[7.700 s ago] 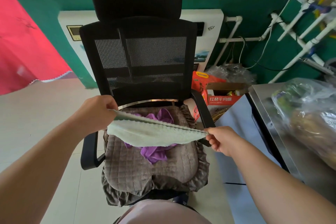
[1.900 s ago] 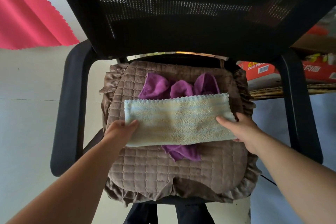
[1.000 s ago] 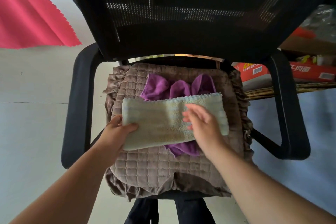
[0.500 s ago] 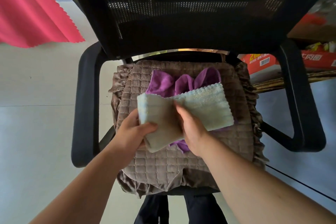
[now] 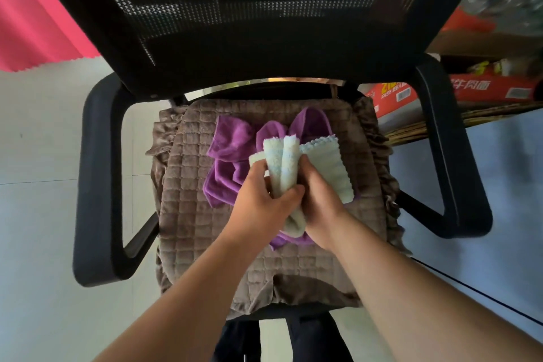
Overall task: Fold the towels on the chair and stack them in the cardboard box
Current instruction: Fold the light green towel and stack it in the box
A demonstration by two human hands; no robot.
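A pale green towel [image 5: 329, 167] is bent in the middle over the chair seat, its left half raised upright. My left hand [image 5: 258, 200] grips that raised half. My right hand [image 5: 320, 200] presses down at the crease, on the half that lies flat. A crumpled purple towel [image 5: 232, 153] lies under both, on the brown quilted seat cushion [image 5: 188, 214] of the black office chair [image 5: 97, 185]. An open cardboard box [image 5: 493, 50] shows at the upper right, behind the chair's right armrest.
The mesh chair back [image 5: 249, 9] fills the top of the view. A red printed carton [image 5: 470, 88] sits below the cardboard box. A pink cloth [image 5: 35, 29] hangs at the upper left. Pale floor [image 5: 38, 229] lies to the left, a blue-grey surface [image 5: 499, 229] to the right.
The towel lay as a long flat strip a second ago. My left hand has swung its left half up and toward the right, while my right hand moved to the middle and holds the crease.
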